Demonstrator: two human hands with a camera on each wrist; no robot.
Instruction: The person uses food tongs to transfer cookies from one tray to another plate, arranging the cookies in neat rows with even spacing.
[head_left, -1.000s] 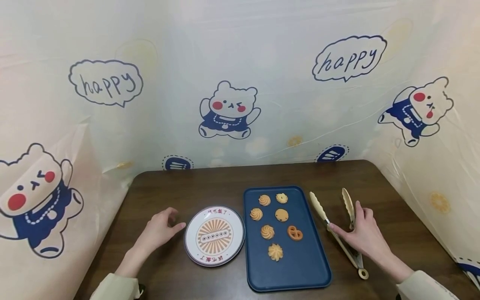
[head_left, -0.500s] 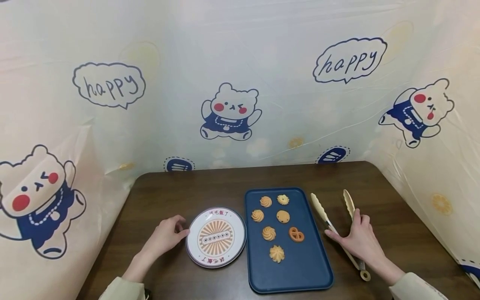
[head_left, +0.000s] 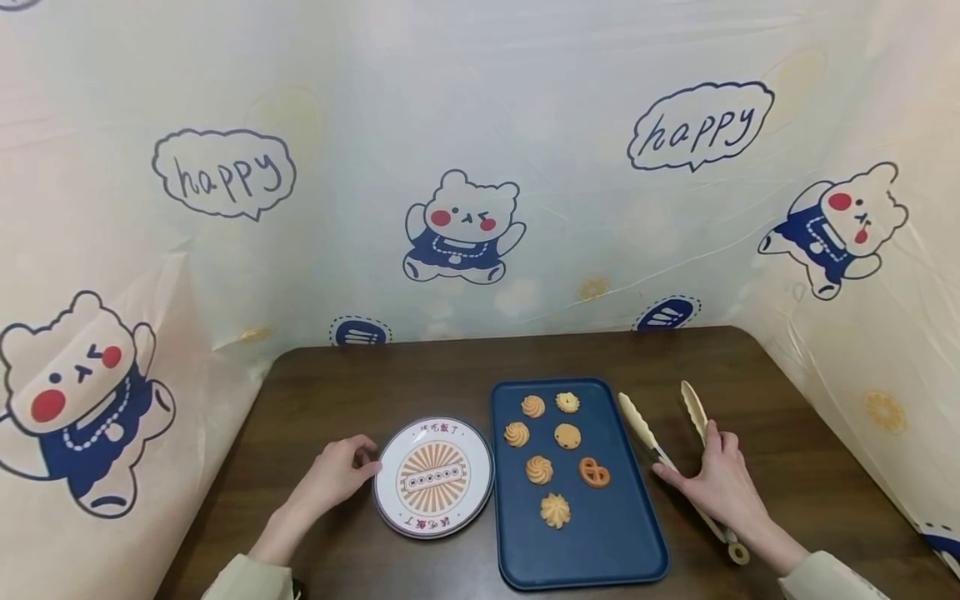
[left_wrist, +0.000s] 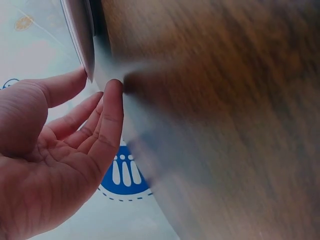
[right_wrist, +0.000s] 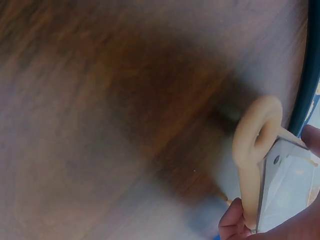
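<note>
My left hand (head_left: 337, 471) is at the left edge of a round white plate (head_left: 390, 483) with an orange sunburst print; a second rim shows under it. In the left wrist view the thumb touches the plate rim (left_wrist: 82, 40), while the loosely bent fingers lie below and apart from it. My right hand (head_left: 727, 479) holds gold-tipped tongs (head_left: 637, 417) lying spread on the table, thumb on the left arm and fingers on the right arm. In the right wrist view the tongs' ring end (right_wrist: 242, 137) sticks out beyond the hand.
Between plate and tongs lies a dark blue rectangular tray (head_left: 585, 554). On it are several cookies, among them a swirl cookie (head_left: 538, 469) and a pretzel (head_left: 594, 472). The brown wooden table (head_left: 360, 375) ends at a printed curtain (head_left: 570, 208) on the back and sides.
My left hand has moved right until its thumb meets the plate rim. My right hand has settled onto the tongs, whose ring end has shifted slightly right and whose tips have shifted slightly left.
</note>
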